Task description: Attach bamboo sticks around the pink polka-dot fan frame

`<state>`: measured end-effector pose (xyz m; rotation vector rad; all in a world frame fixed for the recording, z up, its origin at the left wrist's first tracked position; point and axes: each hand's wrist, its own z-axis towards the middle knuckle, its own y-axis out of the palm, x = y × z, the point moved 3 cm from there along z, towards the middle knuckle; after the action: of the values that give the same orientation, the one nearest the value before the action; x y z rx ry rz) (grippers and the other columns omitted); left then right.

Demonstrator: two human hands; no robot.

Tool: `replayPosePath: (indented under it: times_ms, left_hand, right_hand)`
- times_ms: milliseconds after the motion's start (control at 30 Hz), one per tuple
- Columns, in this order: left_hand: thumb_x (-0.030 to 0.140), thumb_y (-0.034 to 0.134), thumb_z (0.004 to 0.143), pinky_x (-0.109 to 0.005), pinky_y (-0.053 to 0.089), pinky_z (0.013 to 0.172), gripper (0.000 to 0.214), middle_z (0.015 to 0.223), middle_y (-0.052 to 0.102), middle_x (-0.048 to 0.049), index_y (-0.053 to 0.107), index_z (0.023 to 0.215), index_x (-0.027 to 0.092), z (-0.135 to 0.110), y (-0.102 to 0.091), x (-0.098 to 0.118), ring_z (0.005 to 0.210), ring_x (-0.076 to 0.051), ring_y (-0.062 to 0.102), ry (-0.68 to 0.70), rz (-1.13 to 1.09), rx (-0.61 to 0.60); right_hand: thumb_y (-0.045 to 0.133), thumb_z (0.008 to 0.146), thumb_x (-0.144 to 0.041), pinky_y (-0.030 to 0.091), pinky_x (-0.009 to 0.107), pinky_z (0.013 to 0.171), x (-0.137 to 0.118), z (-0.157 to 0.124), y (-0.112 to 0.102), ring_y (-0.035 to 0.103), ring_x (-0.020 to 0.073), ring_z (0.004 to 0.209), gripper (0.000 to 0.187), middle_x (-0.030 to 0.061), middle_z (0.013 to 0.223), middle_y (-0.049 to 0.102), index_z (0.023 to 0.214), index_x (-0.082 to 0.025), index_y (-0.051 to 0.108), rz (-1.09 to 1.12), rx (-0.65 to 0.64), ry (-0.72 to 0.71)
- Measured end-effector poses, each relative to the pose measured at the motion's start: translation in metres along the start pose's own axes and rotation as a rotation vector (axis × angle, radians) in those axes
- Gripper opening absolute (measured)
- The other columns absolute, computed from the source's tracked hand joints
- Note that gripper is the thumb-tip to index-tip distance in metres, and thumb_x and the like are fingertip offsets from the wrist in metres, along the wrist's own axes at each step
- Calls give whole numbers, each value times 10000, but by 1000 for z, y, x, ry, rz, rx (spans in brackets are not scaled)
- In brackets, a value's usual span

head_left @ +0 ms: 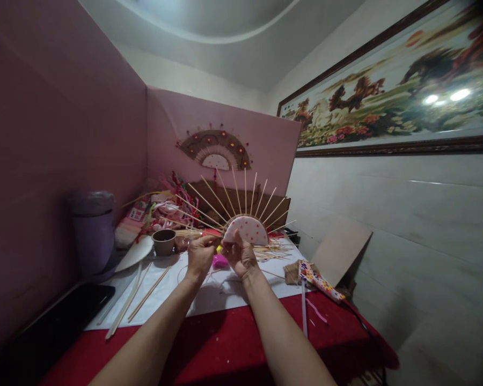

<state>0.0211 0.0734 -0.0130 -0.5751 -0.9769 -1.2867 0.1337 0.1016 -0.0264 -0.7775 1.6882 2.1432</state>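
Both hands hold up a half-made fan (pixel 247 228): a pale pink dotted half-disc with several thin wooden sticks fanning out above it. My left hand (pixel 200 255) pinches the lower left edge of the half-disc. My right hand (pixel 239 253) grips its base from below, fingers closed. A bright pink small object (pixel 219 261) lies on the white sheet just under the hands. More loose sticks (pixel 271 250) lie on the table behind the fan.
A white sheet (pixel 209 300) covers the red tablecloth (pixel 233 343). A brown cup (pixel 163 241), white plate (pixel 134 253), purple jar (pixel 92 228) and dark phone (pixel 70 316) stand left. A finished fan (pixel 216 149) hangs on the pink partition. A patterned glue gun (pixel 320 281) lies right.
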Motion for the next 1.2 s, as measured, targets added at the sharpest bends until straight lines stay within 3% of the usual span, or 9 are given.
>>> replayPosePath:
  times_ms: [267,433,567,767,900,1200]
  left_hand:
    - [460,700,556,-196,201,342,333,400,514,15,676,607,132,1,1,-3,308,-51,326,-211,-55,-92]
    - [402,732,528,-207,304,388,261,425,561,-6,691,591,152,6,-4,-5,376,-92,435,-120,17,-76]
    - [331,701,582,-227,381,479,157,516,624,-25,705,597,174,12,-13,-7,484,-132,530,-35,115,-17]
    - [315,678,610,-229,358,451,139,475,609,-12,682,539,195,14,-23,8,458,-136,520,21,235,56]
    - [355,672,605,-236,386,485,179,522,633,-21,670,546,186,11,-22,19,500,-148,551,41,268,59]
    - [334,641,632,-256,357,563,152,578,655,-25,673,580,195,20,-36,13,642,-182,577,29,479,59]
  right_hand:
    - [689,706,-294,500,229,519,2,3,0,592,117,548,188,16,615,663,749,-133,601,62,-34,53]
    - [646,734,-298,472,217,478,-1,2,-2,555,103,491,166,2,585,642,758,-143,593,72,-82,64]
    - [624,751,-358,457,205,461,-3,0,-1,572,112,508,228,33,602,653,743,-134,581,25,-88,145]
    - [627,753,-388,459,206,468,1,-1,-3,639,149,591,274,80,661,690,765,-118,577,-52,-127,283]
    - [629,766,-330,458,189,466,3,-1,-3,654,148,618,211,45,625,687,771,-124,583,-28,-138,290]
    - [664,739,-300,443,187,437,2,0,-1,609,125,511,175,-3,554,646,728,-155,565,-32,-123,283]
